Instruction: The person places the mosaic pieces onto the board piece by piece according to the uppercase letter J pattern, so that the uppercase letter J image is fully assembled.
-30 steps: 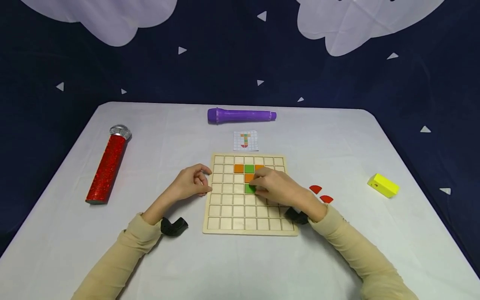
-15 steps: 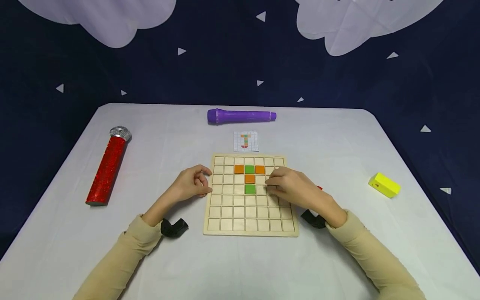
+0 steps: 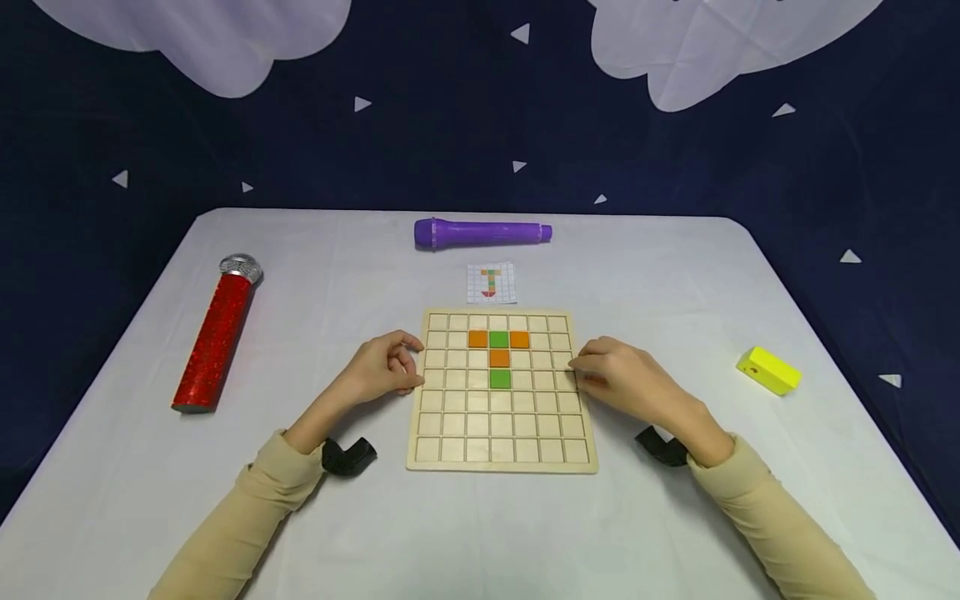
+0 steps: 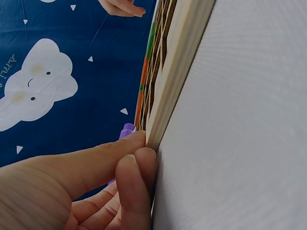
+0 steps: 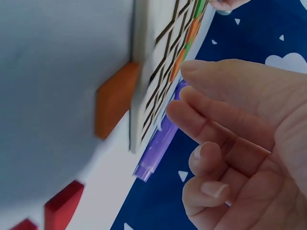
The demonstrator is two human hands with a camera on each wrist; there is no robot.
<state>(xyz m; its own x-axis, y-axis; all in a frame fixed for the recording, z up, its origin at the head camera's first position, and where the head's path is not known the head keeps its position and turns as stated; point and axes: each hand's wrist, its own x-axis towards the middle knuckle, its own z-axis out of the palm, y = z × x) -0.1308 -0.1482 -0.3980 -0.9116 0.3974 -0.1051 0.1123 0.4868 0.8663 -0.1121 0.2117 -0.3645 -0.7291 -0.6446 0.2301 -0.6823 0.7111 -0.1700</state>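
A wooden grid board [image 3: 452, 425] bears orange tiles [image 3: 499, 358] and green tiles [image 3: 500, 379] in a T-like arrangement. My left hand [image 3: 377, 367] touches the board's left edge with thumb and index finger, the other fingers loosely bent. At the right edge hovers my right hand [image 3: 626, 379], its fingers slightly bent and nothing visible between them. In the right wrist view an orange piece [image 5: 115, 103] lies beside the board, and a red piece [image 5: 64, 206] farther off; the right hand hides both in the head view. Behind the board lies a patterned card [image 3: 491, 283].
A purple microphone [image 3: 487, 233] lies behind the card. On the left is a red microphone [image 3: 213, 342] with a silver head; at the far right, a yellow block [image 3: 768, 371]. Black curved objects [image 3: 348, 457] show beside both wrists.
My right hand has moved right from the tiles to the board's right edge, uncovering the upper right orange tile and covering the red pieces. My left hand has stayed in place.
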